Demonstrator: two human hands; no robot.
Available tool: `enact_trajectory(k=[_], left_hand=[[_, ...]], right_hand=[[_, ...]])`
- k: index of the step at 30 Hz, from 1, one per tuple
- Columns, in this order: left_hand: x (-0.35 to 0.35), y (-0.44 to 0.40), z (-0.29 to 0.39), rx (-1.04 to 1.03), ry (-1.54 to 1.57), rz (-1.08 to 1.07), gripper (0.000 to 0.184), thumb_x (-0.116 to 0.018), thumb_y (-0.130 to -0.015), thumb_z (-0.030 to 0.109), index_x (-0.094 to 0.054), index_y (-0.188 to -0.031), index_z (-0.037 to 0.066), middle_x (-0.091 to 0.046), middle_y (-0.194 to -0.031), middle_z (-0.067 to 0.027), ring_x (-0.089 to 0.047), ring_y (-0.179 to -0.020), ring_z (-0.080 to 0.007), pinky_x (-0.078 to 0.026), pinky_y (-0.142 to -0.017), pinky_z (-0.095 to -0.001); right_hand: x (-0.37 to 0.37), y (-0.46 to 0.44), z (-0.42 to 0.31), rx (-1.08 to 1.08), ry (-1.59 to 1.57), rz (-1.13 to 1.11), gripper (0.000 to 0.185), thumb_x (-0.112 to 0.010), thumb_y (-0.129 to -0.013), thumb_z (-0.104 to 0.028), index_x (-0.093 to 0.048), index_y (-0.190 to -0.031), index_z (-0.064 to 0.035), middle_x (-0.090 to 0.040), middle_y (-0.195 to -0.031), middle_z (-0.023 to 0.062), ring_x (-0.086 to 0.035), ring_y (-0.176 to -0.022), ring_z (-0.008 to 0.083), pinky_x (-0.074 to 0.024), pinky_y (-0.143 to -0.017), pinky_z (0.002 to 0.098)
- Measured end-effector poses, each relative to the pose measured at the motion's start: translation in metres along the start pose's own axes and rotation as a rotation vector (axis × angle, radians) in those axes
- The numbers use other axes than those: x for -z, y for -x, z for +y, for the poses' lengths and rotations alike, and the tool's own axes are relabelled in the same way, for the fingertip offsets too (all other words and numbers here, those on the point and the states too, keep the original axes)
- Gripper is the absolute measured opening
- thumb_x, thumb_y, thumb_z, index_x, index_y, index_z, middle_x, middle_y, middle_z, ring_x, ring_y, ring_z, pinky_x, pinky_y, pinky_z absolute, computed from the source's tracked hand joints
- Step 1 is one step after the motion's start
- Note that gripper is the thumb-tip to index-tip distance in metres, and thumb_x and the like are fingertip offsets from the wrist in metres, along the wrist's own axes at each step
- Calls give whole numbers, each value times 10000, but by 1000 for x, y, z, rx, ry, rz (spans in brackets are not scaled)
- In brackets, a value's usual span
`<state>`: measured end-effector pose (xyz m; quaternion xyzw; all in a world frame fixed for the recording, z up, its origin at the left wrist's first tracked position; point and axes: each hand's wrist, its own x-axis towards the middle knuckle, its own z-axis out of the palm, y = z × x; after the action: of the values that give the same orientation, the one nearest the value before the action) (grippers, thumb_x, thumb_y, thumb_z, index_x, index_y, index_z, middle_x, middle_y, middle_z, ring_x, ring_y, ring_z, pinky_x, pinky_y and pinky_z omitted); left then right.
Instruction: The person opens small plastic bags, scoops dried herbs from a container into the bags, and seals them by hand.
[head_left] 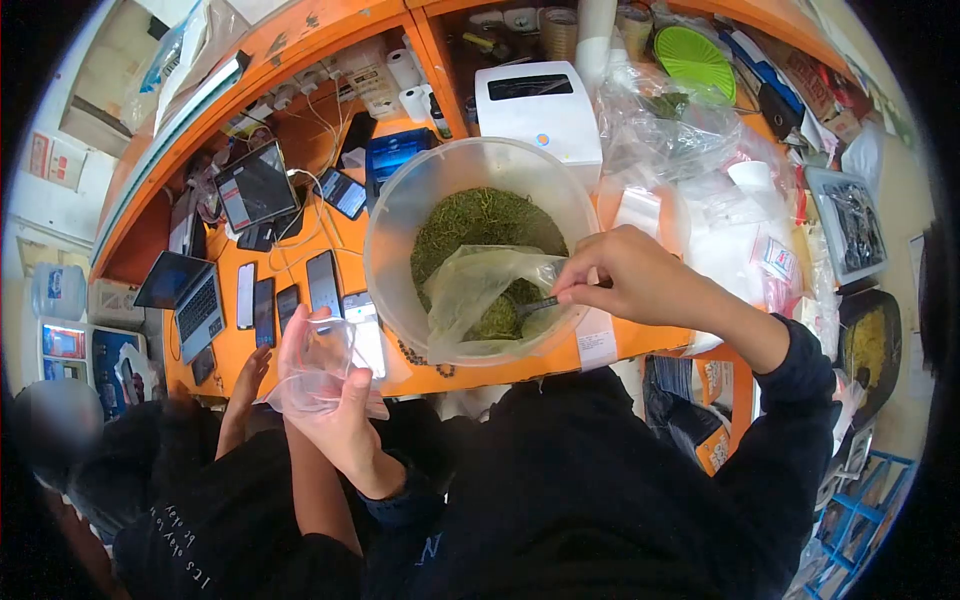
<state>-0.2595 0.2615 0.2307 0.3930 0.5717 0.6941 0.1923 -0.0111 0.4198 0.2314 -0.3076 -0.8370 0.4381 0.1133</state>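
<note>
My left hand [345, 420] holds a clear plastic bag [328, 348], its see-through film bulging between thumb and fingers. I see nothing inside that bag. My right hand [610, 270] pinches the handle of a spoon [538, 305] over the right side of a large translucent bucket [390, 210]. The spoon's head is hidden in shredded green herb [500, 318]. Around that herb lies a cloudy plastic liner bag [465, 285] inside the bucket. More shredded green herb [480, 215] fills the bucket behind the liner.
Several phones [322, 282], a laptop [190, 300] and a tablet [252, 185] lie left on the orange desk [440, 378]. A white printer [540, 105] stands behind the bucket, plastic bags [670, 130] to the right. Beside me on the left sits another person [200, 490].
</note>
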Motion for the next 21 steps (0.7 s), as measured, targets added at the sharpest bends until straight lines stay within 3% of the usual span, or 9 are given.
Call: enact_trajectory(k=[4,7,10,15,18,21], left_hand=[[-6,0,8,36,7,-29,690,-791,-663,109,-438,-1230,-67,-541,-1150,-159,-574,-839,-140,-462,-629,-187],[-13,-4,0,-82,32,-35,664,-785,-655,53,-453,-1218,-66,-575,-1095,-137,-577,-703,-102,-449,-557,-175],[-16,-6,8,32,27,-133,659,-777,-640,-9,-458,-1214,-66,-573,-1094,-133,-577,-645,-87,-451,-540,-179],[-31,-21,3,105,-33,-208,606,-788,-605,-33,-535,-1156,-30,-575,-1050,-69,-587,-769,-93,-459,-605,-180],[-39,-31,-8,53,-20,-282,597,-804,-596,-11,-556,-1139,-11,-576,-1040,-57,-569,-820,-94,-455,-657,-193],[-50,-37,-1,95,-84,-339,564,-814,-612,30,-570,-1119,-9,-589,-999,-48,-556,-854,-101,-450,-725,-217]], right_hand=[[6,5,-1,26,76,-62,124,-658,-775,-134,-687,-831,-27,-645,-764,134,-623,-693,244,-480,-640,332],[11,6,0,7,69,-68,123,-667,-772,-137,-689,-837,-35,-645,-765,131,-613,-680,233,-471,-623,322],[24,8,-6,-16,15,-39,132,-676,-775,-147,-689,-848,-38,-644,-733,112,-587,-632,185,-453,-590,292],[60,17,-23,-36,-47,-56,150,-691,-796,-164,-689,-865,-30,-635,-678,26,-494,-561,54,-398,-520,218],[76,19,-35,-126,-233,-39,136,-691,-804,-142,-686,-875,-26,-621,-683,-13,-465,-549,7,-363,-490,183],[76,11,-49,-81,-227,87,116,-689,-803,-109,-678,-874,-18,-583,-662,-36,-445,-542,-16,-324,-467,158]])
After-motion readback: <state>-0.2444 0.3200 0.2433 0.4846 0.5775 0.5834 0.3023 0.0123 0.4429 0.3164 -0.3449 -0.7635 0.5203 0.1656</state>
